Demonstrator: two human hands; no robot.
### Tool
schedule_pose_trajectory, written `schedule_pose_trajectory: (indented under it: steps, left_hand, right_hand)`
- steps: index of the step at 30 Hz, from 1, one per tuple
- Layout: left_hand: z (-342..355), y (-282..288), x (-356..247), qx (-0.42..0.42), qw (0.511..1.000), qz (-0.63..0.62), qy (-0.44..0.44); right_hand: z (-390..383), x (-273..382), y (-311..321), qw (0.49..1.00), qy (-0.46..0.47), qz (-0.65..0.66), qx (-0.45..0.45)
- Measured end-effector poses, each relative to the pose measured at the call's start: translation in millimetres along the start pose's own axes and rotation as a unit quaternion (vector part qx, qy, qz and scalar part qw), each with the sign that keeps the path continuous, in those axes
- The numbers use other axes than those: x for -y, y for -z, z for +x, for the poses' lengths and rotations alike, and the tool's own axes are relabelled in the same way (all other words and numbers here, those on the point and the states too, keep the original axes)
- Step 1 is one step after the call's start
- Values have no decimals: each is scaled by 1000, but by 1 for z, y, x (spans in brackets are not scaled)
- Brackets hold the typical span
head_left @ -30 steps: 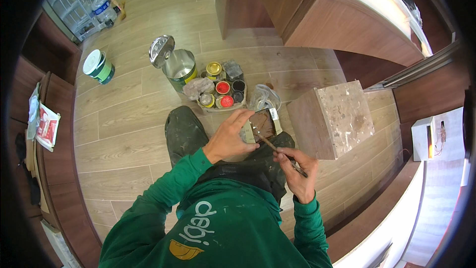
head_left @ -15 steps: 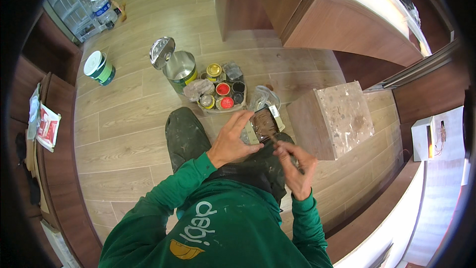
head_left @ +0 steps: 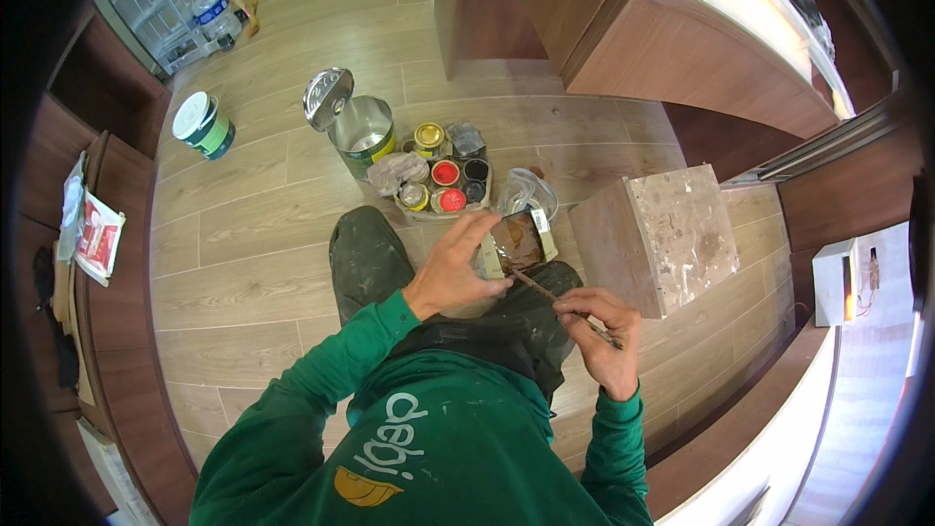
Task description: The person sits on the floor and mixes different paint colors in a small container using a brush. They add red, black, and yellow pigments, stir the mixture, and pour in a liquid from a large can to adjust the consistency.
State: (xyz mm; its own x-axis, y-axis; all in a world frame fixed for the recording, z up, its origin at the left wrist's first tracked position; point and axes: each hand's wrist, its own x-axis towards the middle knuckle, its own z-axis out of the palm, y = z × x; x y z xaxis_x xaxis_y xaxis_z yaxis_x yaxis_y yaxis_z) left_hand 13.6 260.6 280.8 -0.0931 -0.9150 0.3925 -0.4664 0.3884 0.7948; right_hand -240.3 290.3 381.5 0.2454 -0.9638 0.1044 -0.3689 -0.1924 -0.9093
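Observation:
My left hand [head_left: 451, 271] is curved round the left side of a small pale rectangular container [head_left: 546, 245], thumb at its near edge and fingers at its far side. A wet-looking brown substance [head_left: 519, 240] covers the inside of the container, which is above my knee. My right hand [head_left: 602, 333] pinches a thin brown stick-like tool [head_left: 539, 287], perhaps a slim brush. The tip of this tool points at the container's near edge, close to my left thumb; its exact end is too small to make out.
Ahead stands a cluster of small paint tins [head_left: 445, 172], with an opened large metal tin [head_left: 365, 139] beside it. A clear plastic tub [head_left: 527, 192] is behind the container. To the right sits a stained wooden box [head_left: 682, 234]. A lidded bucket [head_left: 205, 127] stands far left.
My right hand has moved right and slightly nearer to me, drawing the tool from over the brown substance to the near edge. My left hand keeps its hold on the container.

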Motion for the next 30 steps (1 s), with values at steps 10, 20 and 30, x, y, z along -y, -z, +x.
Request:
schedule_pose_trajectory:
  steps: [10,20,30]
  left_hand:
    - [-3,5,2,40,999,-16,15]
    - [-5,6,3,43,999,-16,17]
    - [-6,2,4,45,998,-34,4]
  right_hand:
    - [13,-7,-2,999,-30,20,-9]
    - [11,1,-3,999,-19,-28,-40]
    - [16,4,-16,997,32,-68,21]
